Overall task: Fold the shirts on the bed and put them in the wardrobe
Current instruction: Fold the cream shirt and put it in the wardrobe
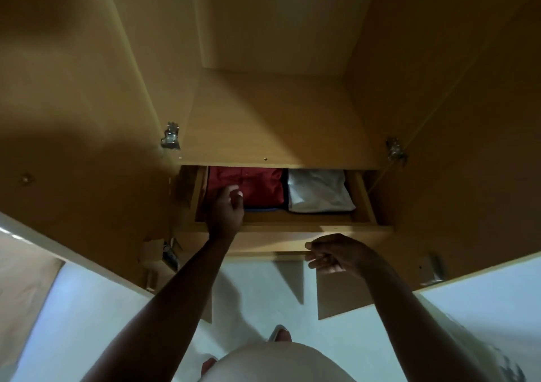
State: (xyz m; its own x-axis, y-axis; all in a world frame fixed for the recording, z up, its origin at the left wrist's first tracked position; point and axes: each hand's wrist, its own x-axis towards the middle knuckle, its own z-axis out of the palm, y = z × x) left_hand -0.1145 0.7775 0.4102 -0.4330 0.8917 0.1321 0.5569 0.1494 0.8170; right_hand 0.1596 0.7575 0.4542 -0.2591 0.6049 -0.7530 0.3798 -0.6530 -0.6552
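A: Starting at the left, we see the wardrobe (278,118) with its left door (73,118) swung open and the left hinge (170,140) at the carcass edge. Below it a drawer (292,232) is pulled out.

B: Then we come to the left hand (228,206), reaching over the drawer's front edge near its left corner. Its fingers (234,191) are curled on the red shirt (257,185). We cannot tell whether they pinch the cloth or only rest on it.

A: We agree. The red shirt lies folded in the drawer's left half, with a strip of blue cloth (260,209) showing under its front edge.

B: Just beside it, in the right half, we see the white shirt (319,191), folded too and touching the red one.

A: Further right, the right hand (336,254) hangs in front of the drawer's front panel, fingers loosely bent, thumb forward, nothing in it.

B: Last we note the right hinge (395,148).
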